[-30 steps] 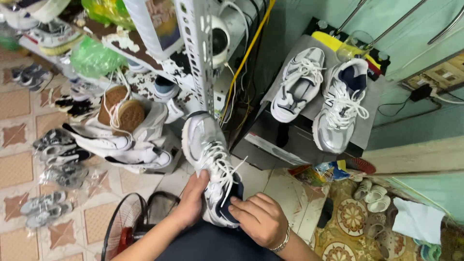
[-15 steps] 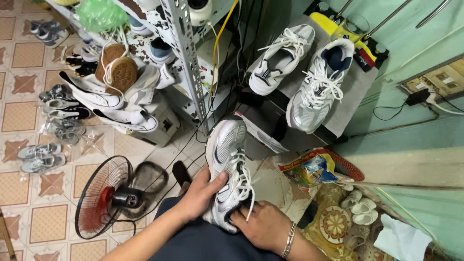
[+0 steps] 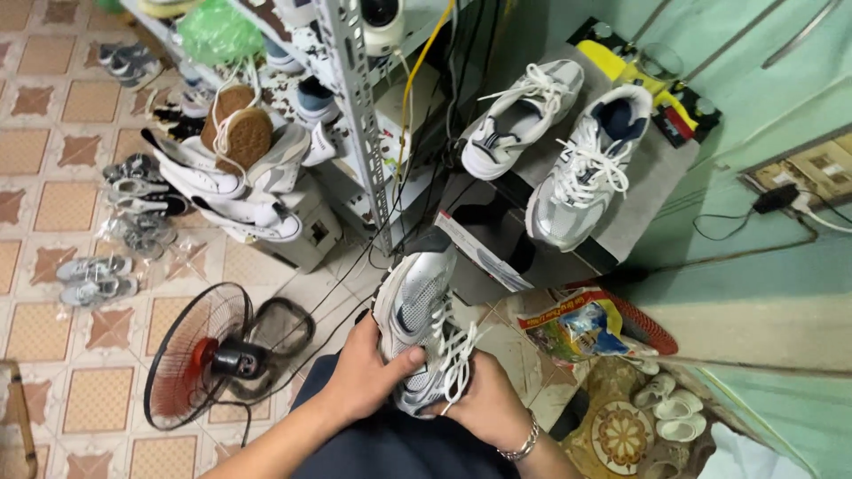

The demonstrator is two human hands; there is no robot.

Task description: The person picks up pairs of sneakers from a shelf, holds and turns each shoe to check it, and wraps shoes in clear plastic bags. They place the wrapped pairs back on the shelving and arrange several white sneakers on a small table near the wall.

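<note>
Both hands, left hand (image 3: 368, 372) and right hand (image 3: 484, 404), are clamped on a white-and-grey mesh sneaker (image 3: 417, 324) over the lap at 6 o'clock. Its heel is hidden by the palms; loose white laces (image 3: 457, 355) spill over the right fingers.

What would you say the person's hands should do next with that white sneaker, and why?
Probably draw the loose laces snug: the left hand grips the white sneaker by its side, the right hand cups its heel end, and the laces hang slack over the fingers.
</note>
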